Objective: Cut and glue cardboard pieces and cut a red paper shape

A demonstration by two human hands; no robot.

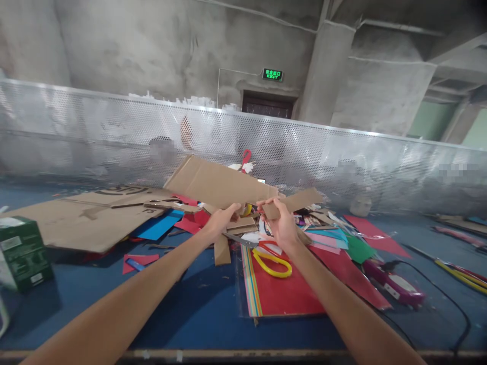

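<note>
My left hand (225,219) grips the lower right edge of a large piece of brown cardboard (216,180), raised above the cluttered table. Close by on the right, my right hand (282,223) is closed around a narrow cardboard strip (306,198), which sticks out to the right past the fingers. Below the hands, scissors with red and yellow handles (281,274) lie on a clear-wrapped pack of coloured paper (289,299), red on top. Another cardboard offcut (222,251) rests on the table under my left wrist.
A big flat cardboard sheet (95,223) and a green box (26,253) occupy the left. Coloured paper, including a red sheet (375,235), covers the right, beside a purple device (395,285) with a black cord and more scissors (456,271). A perforated metal screen (304,152) stands behind.
</note>
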